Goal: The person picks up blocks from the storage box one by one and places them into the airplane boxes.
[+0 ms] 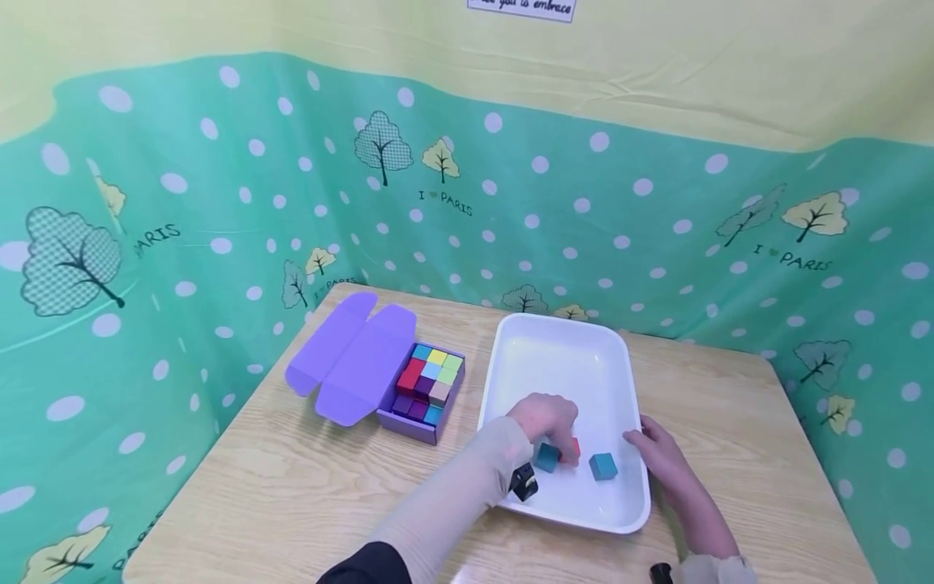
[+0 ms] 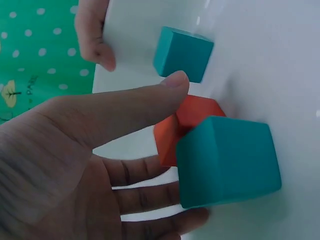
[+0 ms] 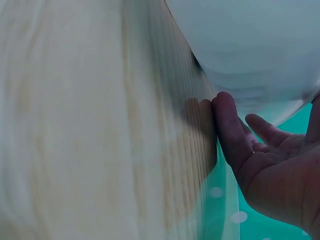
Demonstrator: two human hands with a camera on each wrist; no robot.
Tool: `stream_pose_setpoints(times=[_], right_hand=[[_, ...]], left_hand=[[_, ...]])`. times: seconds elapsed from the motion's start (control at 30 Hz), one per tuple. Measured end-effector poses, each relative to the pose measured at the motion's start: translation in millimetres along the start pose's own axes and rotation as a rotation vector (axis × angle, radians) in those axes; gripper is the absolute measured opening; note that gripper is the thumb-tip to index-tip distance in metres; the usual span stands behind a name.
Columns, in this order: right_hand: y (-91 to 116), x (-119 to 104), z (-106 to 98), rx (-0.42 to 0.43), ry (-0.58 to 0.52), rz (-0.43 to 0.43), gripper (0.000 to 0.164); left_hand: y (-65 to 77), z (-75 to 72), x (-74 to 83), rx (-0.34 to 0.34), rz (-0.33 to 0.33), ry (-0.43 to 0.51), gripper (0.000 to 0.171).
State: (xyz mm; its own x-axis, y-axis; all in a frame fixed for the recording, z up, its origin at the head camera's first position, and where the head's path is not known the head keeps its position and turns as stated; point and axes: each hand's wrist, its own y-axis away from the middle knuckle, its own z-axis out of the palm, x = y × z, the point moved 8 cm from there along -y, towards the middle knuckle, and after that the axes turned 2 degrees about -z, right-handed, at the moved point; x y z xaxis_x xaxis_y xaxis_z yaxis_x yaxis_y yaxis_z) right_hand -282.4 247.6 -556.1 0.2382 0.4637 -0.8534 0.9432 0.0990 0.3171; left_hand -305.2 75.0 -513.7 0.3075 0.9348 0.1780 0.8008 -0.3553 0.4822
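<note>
My left hand (image 1: pixel 546 415) reaches down into the white tray (image 1: pixel 558 349). Its thumb and fingers pinch a red cube (image 2: pixel 202 112), partly hidden behind a teal cube (image 2: pixel 230 162) in the left wrist view. A second teal cube (image 1: pixel 602 466) lies apart from these, on the tray floor to the right. At the tray's right side, my right hand (image 1: pixel 662 454) holds the rim, its thumb over the edge and its fingers along the outer wall. In the right wrist view, the fingertips (image 3: pixel 224 100) are close to the tray's underside.
Left of the tray, an open purple box (image 1: pixel 409 427) holds several coloured blocks (image 1: pixel 423 385), its lid folded out to the left. Both stand on a wooden table (image 1: pixel 292 487). A green patterned cloth (image 1: pixel 467 235) hangs behind and beside the table.
</note>
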Motion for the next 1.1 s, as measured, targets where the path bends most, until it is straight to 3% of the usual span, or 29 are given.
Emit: stream_pose_setpoints(times=[0.2, 0.43, 0.57, 0.67, 0.87, 0.97, 1.1], right_hand=[[-3, -4, 3, -0.009, -0.007, -0.014, 0.070], [-3, -4, 4, -0.007, -0.021, 0.012, 0.072], [-4, -2, 6, -0.012, -0.032, 0.023, 0.075], [-4, 0, 7, -0.015, -0.042, 0.030, 0.076], [-1, 2, 8, -0.021, -0.046, 0.019, 0.075], [1, 3, 6, -0.016, -0.036, 0.016, 0.074], [2, 3, 2, -0.009, -0.026, 0.020, 0.074]], left_hand=[[-2.8, 2.9, -3.6, -0.030, 0.004, 0.051, 0.027], [-5.6, -0.6, -4.0, -0.015, 0.052, 0.101, 0.019], [-1.6, -10.1, -6.6, 0.010, 0.135, 0.179, 0.021], [3.9, -20.2, -12.3, 0.041, 0.248, 0.275, 0.023], [29.2, -40.9, -42.2, 0.107, 0.411, 0.450, 0.025], [48.0, -50.9, -64.5, 0.136, 0.438, 0.544, 0.024], [75.6, -64.3, -99.2, 0.188, 0.418, 0.632, 0.023]])
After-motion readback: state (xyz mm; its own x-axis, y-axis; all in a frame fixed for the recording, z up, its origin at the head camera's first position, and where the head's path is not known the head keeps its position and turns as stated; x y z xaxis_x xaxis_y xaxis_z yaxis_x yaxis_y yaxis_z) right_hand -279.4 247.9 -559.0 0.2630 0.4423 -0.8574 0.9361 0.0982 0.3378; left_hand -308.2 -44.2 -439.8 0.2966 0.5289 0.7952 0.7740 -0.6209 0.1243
